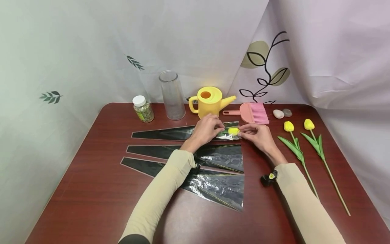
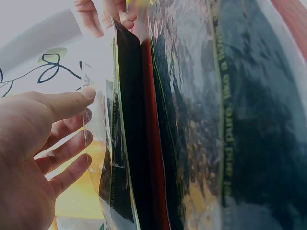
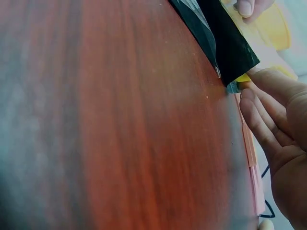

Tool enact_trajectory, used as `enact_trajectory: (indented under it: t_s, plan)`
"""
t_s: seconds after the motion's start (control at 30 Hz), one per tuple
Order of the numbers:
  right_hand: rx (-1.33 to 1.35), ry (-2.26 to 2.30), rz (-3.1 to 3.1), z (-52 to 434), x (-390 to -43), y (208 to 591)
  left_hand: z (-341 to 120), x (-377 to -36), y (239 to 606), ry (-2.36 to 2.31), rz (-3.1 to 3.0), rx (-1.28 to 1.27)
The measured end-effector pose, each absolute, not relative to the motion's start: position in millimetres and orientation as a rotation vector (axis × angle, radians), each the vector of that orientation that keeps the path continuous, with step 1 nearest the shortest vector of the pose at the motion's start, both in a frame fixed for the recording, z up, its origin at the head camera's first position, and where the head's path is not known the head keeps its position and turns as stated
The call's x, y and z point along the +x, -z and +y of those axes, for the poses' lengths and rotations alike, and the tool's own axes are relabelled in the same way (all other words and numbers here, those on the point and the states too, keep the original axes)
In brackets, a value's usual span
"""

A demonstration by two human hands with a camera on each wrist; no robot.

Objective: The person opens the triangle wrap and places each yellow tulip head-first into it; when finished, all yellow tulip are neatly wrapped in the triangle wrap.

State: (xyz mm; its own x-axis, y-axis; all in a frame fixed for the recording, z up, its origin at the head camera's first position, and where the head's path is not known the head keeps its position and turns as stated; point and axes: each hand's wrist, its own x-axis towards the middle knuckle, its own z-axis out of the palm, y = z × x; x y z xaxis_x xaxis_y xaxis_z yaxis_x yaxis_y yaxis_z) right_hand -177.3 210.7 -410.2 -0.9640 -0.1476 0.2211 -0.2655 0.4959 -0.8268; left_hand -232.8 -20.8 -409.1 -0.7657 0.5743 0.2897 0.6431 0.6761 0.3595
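Note:
A yellow tulip (image 1: 233,131) lies inside the wide end of the rearmost black-and-clear flower sleeve (image 1: 164,133), its stem hidden in the sleeve. My left hand (image 1: 208,128) holds the sleeve's clear edge; in the left wrist view the thumb and fingertips meet at the clear film (image 2: 98,158). My right hand (image 1: 257,135) pinches the sleeve's wide end beside the tulip head. In the right wrist view my right hand's fingertips (image 3: 249,96) are right at the sleeve's dark corner, with a bit of yellow showing between.
Two more flower sleeves (image 1: 219,157) lie nearer me. Two yellow tulips (image 1: 323,152) rest at the right. Along the back stand a jar with a white lid (image 1: 144,109), a glass vase (image 1: 172,96) and a yellow watering can (image 1: 210,101), beside a pink dustpan and brush (image 1: 254,113) and two stones (image 1: 278,114).

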Motion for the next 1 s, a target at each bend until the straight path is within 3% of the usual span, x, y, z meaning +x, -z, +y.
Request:
enact_trajectory:
  t_s: [0.5, 1.0]
  plan:
    - [0.322, -1.547, -2.602, 226, -196, 446, -21, -230, 407, 0.657, -2.737, -1.005]
    - [0.195, -1.141, -2.611, 271, -157, 417, -21, -228, 408, 0.656, -2.684, -1.052]
